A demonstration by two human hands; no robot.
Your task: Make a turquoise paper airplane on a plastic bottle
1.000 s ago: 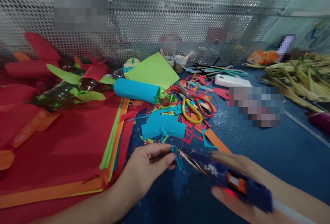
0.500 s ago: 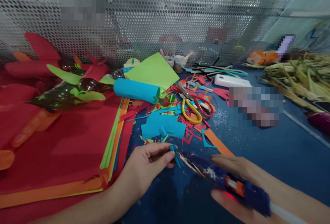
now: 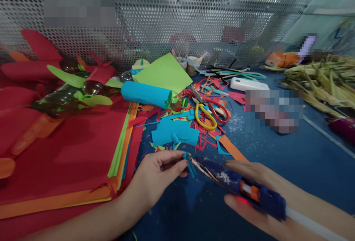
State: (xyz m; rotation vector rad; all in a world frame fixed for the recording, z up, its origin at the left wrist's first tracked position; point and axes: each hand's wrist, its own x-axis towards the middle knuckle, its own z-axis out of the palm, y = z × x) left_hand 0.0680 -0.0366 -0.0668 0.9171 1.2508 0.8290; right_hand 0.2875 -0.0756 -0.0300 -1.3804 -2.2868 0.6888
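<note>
Between the thumb and fingers of my left hand (image 3: 159, 172) is a small folded blue paper piece (image 3: 191, 167). My right hand (image 3: 255, 182) is wrapped around a dark blue glue gun (image 3: 230, 178), a white glue stick (image 3: 307, 222) running out of its back. The gun's nozzle points left and meets, or nearly meets, the top of the paper piece. Just beyond my left hand lies a cut blue paper shape (image 3: 185, 132) with a small rolled tab. Behind it is a green plastic bottle (image 3: 177, 102) wrapped in a blue paper tube (image 3: 145, 93).
Scissors (image 3: 206, 113) with yellow and red handles rest on colourful paper scraps. Red paper sheets (image 3: 74, 152) and paper-covered bottle models (image 3: 94, 85) fill the left. A lime green sheet (image 3: 163, 73) leans at the back, before a perforated metal panel (image 3: 172, 8). Dried husks (image 3: 318, 82) lie right.
The glue gun and my right hand have shifted very slightly left and up in view. My left hand keeps its pinch on the blue paper piece.
</note>
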